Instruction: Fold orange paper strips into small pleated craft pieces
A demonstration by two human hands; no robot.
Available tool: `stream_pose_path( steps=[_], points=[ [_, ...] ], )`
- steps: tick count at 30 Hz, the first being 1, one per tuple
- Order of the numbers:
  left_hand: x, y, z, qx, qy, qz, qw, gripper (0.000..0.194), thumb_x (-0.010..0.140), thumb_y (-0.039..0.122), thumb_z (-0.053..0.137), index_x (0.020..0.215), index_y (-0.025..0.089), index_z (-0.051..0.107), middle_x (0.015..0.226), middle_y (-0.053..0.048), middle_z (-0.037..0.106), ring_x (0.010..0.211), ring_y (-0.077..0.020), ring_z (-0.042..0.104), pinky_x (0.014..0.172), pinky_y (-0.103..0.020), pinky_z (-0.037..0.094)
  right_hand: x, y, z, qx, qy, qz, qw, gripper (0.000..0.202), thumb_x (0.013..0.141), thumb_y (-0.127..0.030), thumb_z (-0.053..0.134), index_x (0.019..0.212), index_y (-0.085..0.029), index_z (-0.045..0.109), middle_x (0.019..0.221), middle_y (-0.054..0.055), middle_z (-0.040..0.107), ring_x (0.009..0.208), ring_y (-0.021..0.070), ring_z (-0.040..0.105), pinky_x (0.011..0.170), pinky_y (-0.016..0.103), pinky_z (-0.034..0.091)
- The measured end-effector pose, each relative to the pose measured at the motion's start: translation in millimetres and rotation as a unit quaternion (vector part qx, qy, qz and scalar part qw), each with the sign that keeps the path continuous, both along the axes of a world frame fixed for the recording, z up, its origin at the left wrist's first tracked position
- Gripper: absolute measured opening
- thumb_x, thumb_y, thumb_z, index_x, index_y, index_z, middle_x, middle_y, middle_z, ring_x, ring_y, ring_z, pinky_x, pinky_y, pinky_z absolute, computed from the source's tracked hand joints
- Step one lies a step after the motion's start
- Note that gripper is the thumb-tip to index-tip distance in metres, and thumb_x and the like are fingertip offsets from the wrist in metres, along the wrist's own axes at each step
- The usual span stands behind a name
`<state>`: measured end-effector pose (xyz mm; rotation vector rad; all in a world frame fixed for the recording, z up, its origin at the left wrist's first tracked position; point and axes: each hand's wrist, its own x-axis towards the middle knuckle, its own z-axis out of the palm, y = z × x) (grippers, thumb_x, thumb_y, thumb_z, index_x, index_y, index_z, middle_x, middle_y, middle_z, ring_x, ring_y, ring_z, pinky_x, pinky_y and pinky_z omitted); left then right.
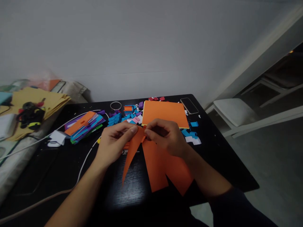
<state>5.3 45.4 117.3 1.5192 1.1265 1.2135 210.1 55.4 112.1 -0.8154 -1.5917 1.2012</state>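
Near the middle of the black table, my left hand pinches the top of a narrow orange paper strip, which hangs down to a point. Just right of it, my right hand has its thumb and fingers closed on a small folded orange piece at the strip's edge. Below my right hand, larger orange paper pieces lie partly overlapping. Behind my hands is a stack of orange sheets.
Folded coloured papers lie left, beside a white cable. Small blue pieces, a tape ring and a phone sit farther back. Yellow envelopes are far left; a white stool stands right.
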Motion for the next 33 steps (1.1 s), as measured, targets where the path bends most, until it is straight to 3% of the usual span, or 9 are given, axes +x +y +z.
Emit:
stream_pose_path(
  steps=[7,15,20,25,33],
  points=[
    [0,1,-2.8,-0.001,-0.016,0.017,1.0,0.013,0.087,0.033,0.079,0.082,0.022,0.082,0.073,-0.002,0.077,0.065,-0.0141,0.068,0.06,-0.022,0.054,2,4,0.3,-0.006,-0.009,-0.004,1.0,0.014,0.092,-0.03,0.074,0.085,-0.019,0.069,0.074,0.0,0.069,0.067,0.012,0.064,0.06,0.025,0.051],
    [10,-2,-4.5,0.001,0.038,-0.005,0.999,0.017,0.089,0.034,0.076,0.082,0.019,0.081,0.069,-0.002,0.075,0.058,-0.013,0.063,0.051,-0.021,0.046,-5,5,-0.8,0.0,-0.002,-0.015,1.0,0.017,0.092,-0.035,0.075,0.086,-0.02,0.07,0.078,-0.001,0.068,0.067,0.0117,0.061,0.061,0.025,0.05],
    [11,1,-6.1,-0.006,0.047,-0.03,0.998,0.016,0.088,0.035,0.077,0.085,0.02,0.081,0.07,-0.002,0.076,0.059,-0.0143,0.065,0.055,-0.022,0.049,-3,9,-5.4,0.016,-0.033,-0.07,0.997,0.02,0.096,-0.036,0.069,0.084,-0.02,0.066,0.078,0.0,0.066,0.07,0.013,0.059,0.063,0.026,0.048],
    [3,4,-4.4,-0.04,0.05,-0.057,0.996,0.018,0.088,0.038,0.077,0.084,0.021,0.08,0.078,-0.004,0.079,0.066,-0.0156,0.068,0.06,-0.024,0.052,9,19,-3.7,0.021,0.004,-0.144,0.989,0.021,0.095,-0.038,0.07,0.083,-0.02,0.066,0.079,0.001,0.067,0.073,0.0144,0.062,0.067,0.027,0.052],
    [-32,16,6.4,-0.067,0.087,-0.05,0.993,0.026,0.081,0.041,0.083,0.072,0.019,0.073,0.065,-0.001,0.069,0.055,-0.0127,0.061,0.049,-0.022,0.044,34,41,-3.0,0.001,0.101,-0.205,0.974,0.018,0.093,-0.037,0.071,0.087,-0.021,0.065,0.078,-0.001,0.066,0.067,0.0121,0.062,0.064,0.026,0.055]
  ],
)
